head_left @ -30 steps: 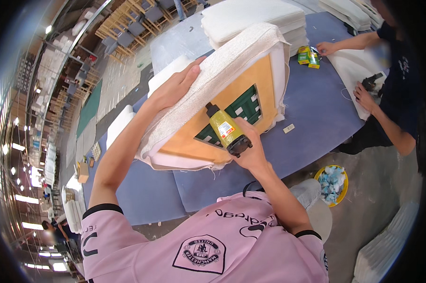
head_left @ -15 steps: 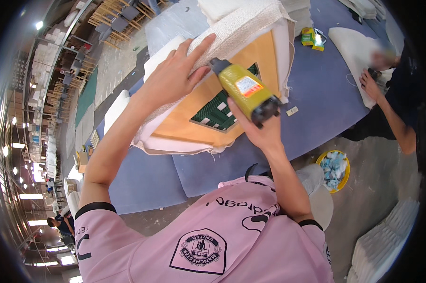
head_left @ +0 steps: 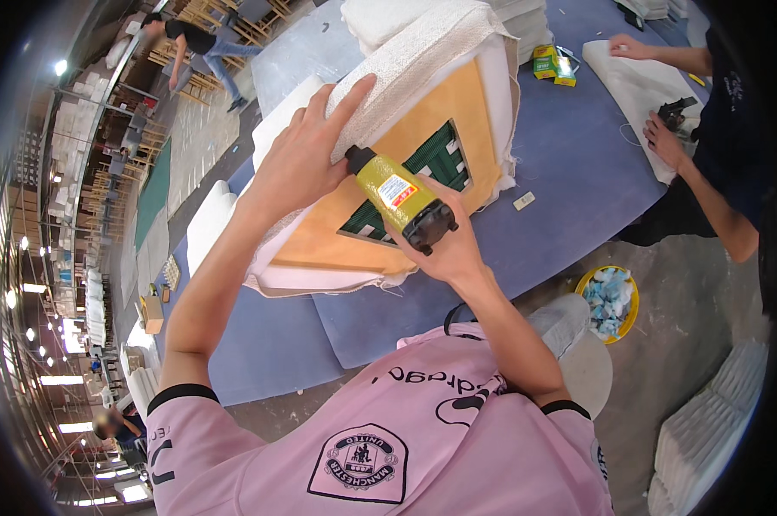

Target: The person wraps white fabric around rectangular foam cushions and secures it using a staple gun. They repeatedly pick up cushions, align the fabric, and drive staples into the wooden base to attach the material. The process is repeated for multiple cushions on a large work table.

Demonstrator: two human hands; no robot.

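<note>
An upholstered piece in off-white woven fabric (head_left: 423, 53) stands tilted on the blue-grey table, its wooden board (head_left: 319, 232) facing me. A square opening in the board shows dark green webbing (head_left: 431, 159). My right hand (head_left: 444, 245) is closed round a yellow-green staple gun (head_left: 393, 191), its black rear cap toward me. The nose points at the fabric-covered edge, close beside my left hand; whether it touches is hidden. My left hand (head_left: 298, 159) lies on the fabric along that edge, fingers stretched and apart, thumb mostly hidden.
Green-and-yellow boxes (head_left: 553, 65) and a small pale tag (head_left: 523, 200) lie on the blue-grey table (head_left: 577, 163). At right, a co-worker holds a dark tool (head_left: 674, 112) over a white panel (head_left: 612, 73). A yellow basket (head_left: 633, 314) of blue-white scraps stands on the floor.
The staple gun in my right hand has moved left and down, toward my left hand. The co-worker's other hand now shows on the white panel. A walking person has appeared at top left.
</note>
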